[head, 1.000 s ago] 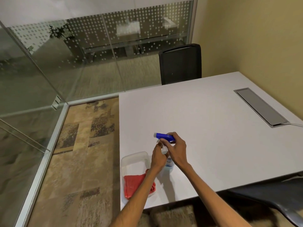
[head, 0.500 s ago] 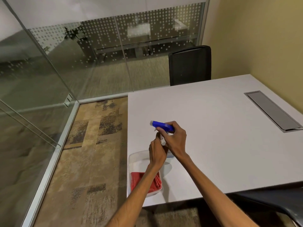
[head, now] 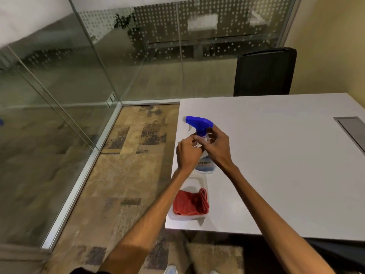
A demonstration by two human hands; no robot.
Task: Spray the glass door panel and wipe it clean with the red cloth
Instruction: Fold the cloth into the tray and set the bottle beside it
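Red cloth (head: 190,203) in tray (head: 197,181), nearer than left hand (head: 188,153) and right hand (head: 216,146), both gripping spray bottle (head: 198,123) (blue-topped).

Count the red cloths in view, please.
1. The red cloth lies folded in the clear plastic tray, at the near left corner of the white table. A second could hide within its folds.

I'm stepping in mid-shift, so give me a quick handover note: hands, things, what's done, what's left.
Hands: left hand and right hand both grip the spray bottle at its neck, under the blue trigger head.
Things: bottle stands on the white table; red cloth lies folded in the plastic tray, nearer you.
Done: nothing seen on the glass door panel.
Left: spray the panel, then wipe it with the cloth.
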